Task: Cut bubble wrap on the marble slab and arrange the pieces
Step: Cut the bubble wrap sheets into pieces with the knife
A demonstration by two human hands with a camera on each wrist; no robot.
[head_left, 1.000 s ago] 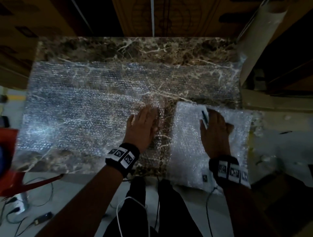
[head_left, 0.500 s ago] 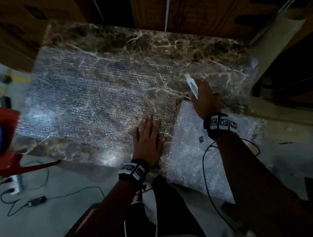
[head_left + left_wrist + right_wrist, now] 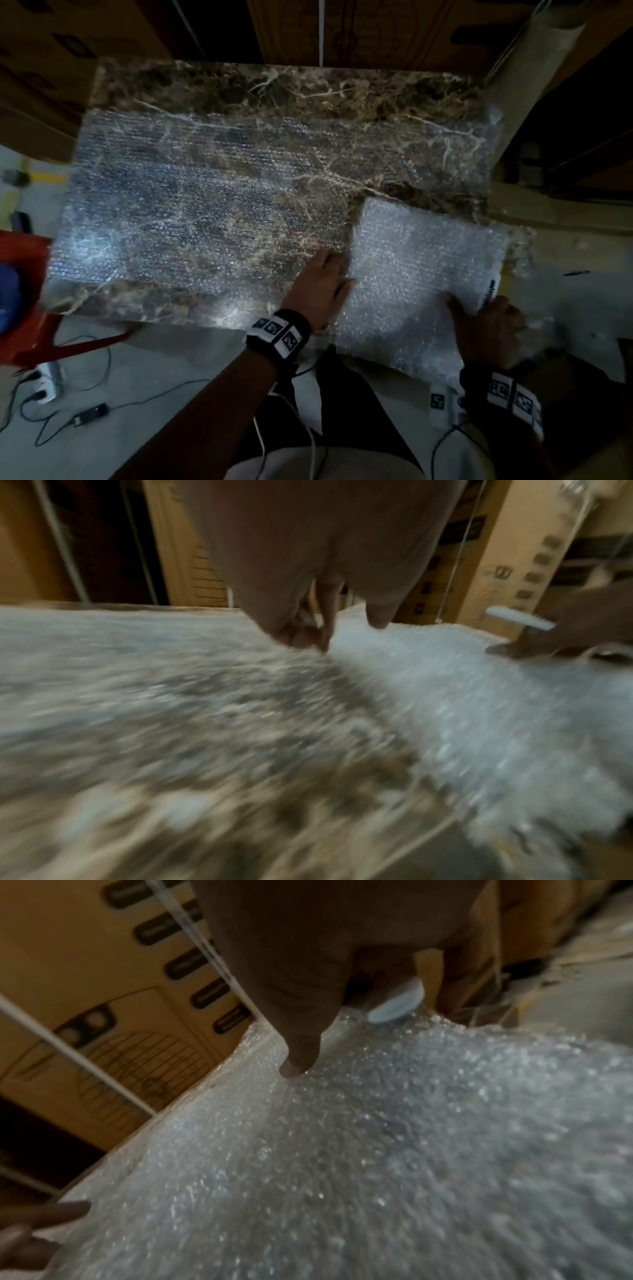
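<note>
A large clear bubble wrap sheet (image 3: 205, 205) lies spread over the brown marble slab (image 3: 274, 82). A white stack of cut bubble wrap pieces (image 3: 421, 260) sits at the slab's front right and overhangs the near edge. My left hand (image 3: 337, 270) rests on the sheet, its fingertips (image 3: 318, 639) touching the stack's left edge. My right hand (image 3: 479, 308) grips a white-and-blue cutter (image 3: 489, 293) at the stack's near right corner. One finger (image 3: 298, 1066) of that hand presses down on the stack. The cutter (image 3: 520, 619) points away from me.
A tall roll (image 3: 534, 61) leans at the slab's far right corner. Cardboard boxes (image 3: 376, 31) stand behind the slab. A red stool (image 3: 20, 308) sits at the left, with cables (image 3: 85, 414) on the floor.
My right hand has come back with the cutter from the stack's far edge to its near right corner. My left hand has shifted right to the stack's left edge.
</note>
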